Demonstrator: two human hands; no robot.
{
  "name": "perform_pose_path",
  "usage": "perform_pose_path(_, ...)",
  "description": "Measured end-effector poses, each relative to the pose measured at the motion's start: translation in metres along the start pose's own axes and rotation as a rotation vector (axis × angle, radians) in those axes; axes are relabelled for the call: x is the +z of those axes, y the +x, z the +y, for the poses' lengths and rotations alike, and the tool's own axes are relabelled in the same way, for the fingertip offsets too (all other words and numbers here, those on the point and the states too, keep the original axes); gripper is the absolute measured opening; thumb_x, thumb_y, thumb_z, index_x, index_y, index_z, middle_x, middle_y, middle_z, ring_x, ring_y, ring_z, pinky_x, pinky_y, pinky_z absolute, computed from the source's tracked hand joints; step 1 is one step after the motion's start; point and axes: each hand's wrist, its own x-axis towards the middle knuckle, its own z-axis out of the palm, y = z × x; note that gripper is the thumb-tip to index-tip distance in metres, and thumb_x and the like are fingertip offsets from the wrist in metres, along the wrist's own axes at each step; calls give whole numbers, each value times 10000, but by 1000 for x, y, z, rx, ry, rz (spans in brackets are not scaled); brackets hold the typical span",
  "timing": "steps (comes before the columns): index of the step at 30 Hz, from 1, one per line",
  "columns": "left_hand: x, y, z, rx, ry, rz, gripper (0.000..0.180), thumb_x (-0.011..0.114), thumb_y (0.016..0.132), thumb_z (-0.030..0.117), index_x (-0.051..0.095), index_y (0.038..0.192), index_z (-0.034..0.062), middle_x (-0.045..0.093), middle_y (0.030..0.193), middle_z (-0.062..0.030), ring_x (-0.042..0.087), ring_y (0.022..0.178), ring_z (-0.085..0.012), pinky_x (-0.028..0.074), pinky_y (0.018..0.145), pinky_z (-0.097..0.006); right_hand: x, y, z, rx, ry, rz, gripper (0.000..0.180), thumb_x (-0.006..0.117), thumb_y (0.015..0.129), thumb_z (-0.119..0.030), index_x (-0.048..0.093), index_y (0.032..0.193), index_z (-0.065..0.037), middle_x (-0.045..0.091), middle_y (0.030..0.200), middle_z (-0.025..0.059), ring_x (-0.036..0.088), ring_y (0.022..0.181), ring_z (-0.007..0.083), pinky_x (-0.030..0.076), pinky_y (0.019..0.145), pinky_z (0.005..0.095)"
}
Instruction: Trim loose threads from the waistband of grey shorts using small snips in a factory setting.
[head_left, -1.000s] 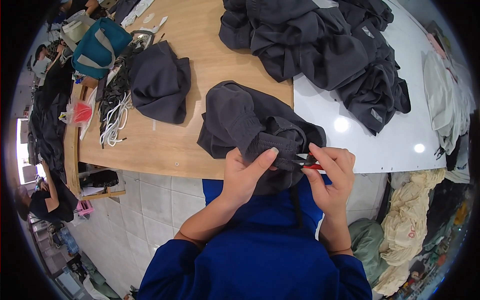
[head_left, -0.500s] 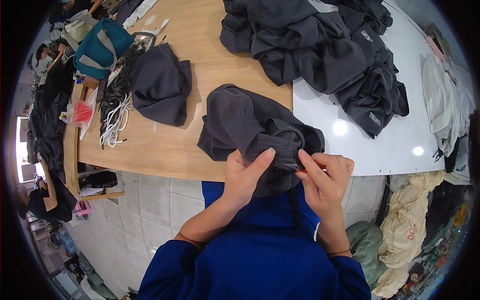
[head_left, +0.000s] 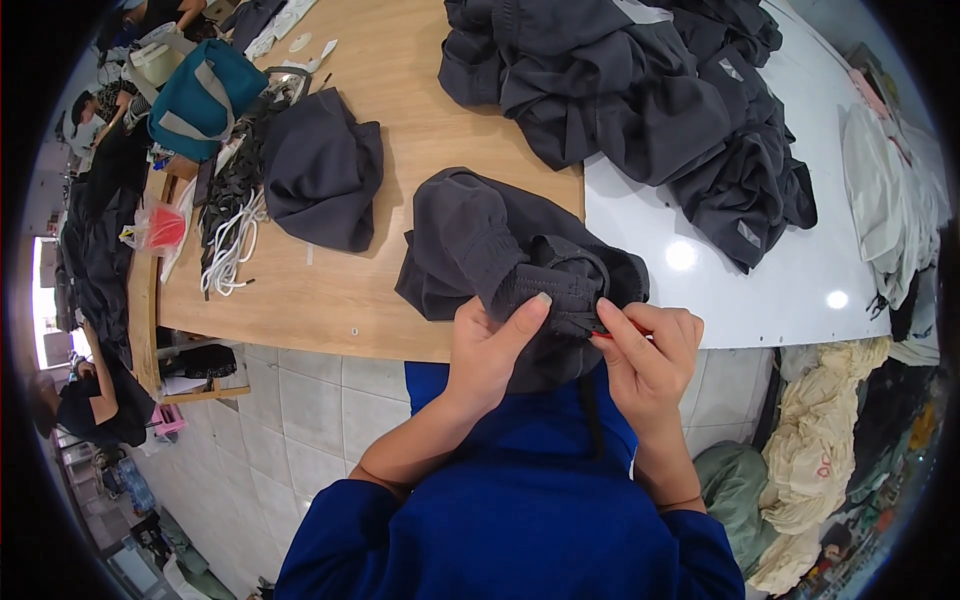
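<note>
Workroom: pale tiled floor (head_left: 310, 395) below, a person in dark clothes (head_left: 100, 400) at the far left.
Table's left end: teal bag (head_left: 190, 110) with grey handles, a loose tangle of white cords (head_left: 230, 255) nearer, then a dark cloth bundle (head_left: 322, 175) on the wood-toned tabletop (head_left: 300, 300).
Left hand (head_left: 485, 345): closed on the near side of the dark grey garment (head_left: 460, 215), thumb flat over its stitched band (head_left: 560, 288), the other fingers mostly hidden.
Garment: bunched at the table's front edge, its main folds ahead of the left hand and to the left of the right; the lower part drops past the edge, and a dark cord (head_left: 591, 420) hangs before the blue shirt (head_left: 530, 480).
Right hand (head_left: 655, 355): fingers pinched narrow round a red tool (head_left: 644, 334), touching the garment just beside the band's right end; the tool is mostly covered.
Beyond: heap of dark clothes (head_left: 620, 100) spreading onto a white panel (head_left: 690, 310).
Right rim: green bundle (head_left: 730, 490), cream cloth (head_left: 815, 430), white cloth (head_left: 880, 200).
</note>
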Motion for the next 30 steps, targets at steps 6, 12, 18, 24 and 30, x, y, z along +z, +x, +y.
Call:
perform_pose_path(6,-1,1,0,-12,-9,-7,187,598,872,93,607,1025,-14,636,971,-50,576,880,-93,448,824,-239,-1,1,-2,19,12,-9,321,732,652,-169,697,966,-120,571,782,-3,463,680,148,292,669,285)
perform_pose_path(12,-1,1,-1,-18,-16,-5,184,598,871,84,609,1026,-14,638,967,-50,577,875,-93,449,822,-236,2,-1,-3,23,24,14,310,738,646,-137,693,948,-85,580,777,13,460,672,161,311,653,282)
perform_pose_path(18,-2,2,-2,-28,-7,-6,178,600,868,80,614,1020,-13,641,953,-47,578,869,-90,449,818,-233,4,-3,1,23,44,38,343,751,614,-129,699,952,-120,569,779,-11,449,675,151,301,646,276)
perform_pose_path(24,-2,2,-3,-26,2,0,181,604,868,85,615,1019,-14,641,949,-44,576,858,-86,450,810,-231,6,-1,4,24,90,35,356,762,597,-145,706,949,-147,562,763,-30,444,662,136,286,633,273)
perform_pose_path(30,-4,1,-2,-34,-1,3,176,608,865,87,619,1011,-10,642,949,-42,575,858,-85,450,808,-230,4,-1,6,18,155,-7,349,751,604,-102,697,949,-101,576,769,3,462,658,154,312,635,277)
